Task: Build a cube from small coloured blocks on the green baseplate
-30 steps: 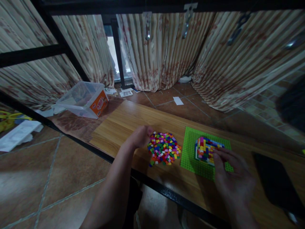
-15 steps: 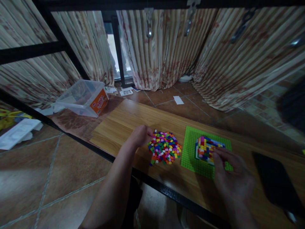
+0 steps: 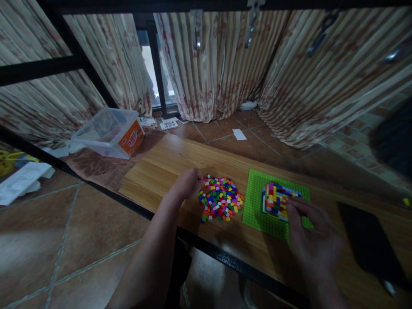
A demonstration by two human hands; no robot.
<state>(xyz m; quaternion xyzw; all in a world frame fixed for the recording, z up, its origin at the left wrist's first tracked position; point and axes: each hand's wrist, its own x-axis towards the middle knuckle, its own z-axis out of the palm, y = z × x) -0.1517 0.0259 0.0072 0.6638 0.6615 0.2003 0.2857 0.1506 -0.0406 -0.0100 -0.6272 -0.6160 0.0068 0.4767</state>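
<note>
A loose pile of small multicoloured toy bricks (image 3: 220, 198) lies on the wooden board. My left hand (image 3: 189, 183) rests at the pile's left edge, fingers curled closed; whatever they hold is hidden. Right of the pile sits a green studded baseplate (image 3: 257, 214), bearing a block-shaped build of stacked toy bricks (image 3: 273, 198) in many colours. My right hand (image 3: 313, 227) is at the right side of this build, thumb and forefinger pinched together against or just beside it. Any piece between those fingertips is too small to make out.
A black flat object (image 3: 370, 240) lies on the table to the right. At the far left stands a clear plastic box (image 3: 106, 133) with an orange label. Black metal bars (image 3: 209, 249) edge the table's front. Striped curtains (image 3: 219, 68) hang behind, and white paper (image 3: 239, 134) lies on the floor.
The whole view has shifted slightly, so things appear a little further left. Both hands keep nearly the same places and closed poses at the pile and the build.
</note>
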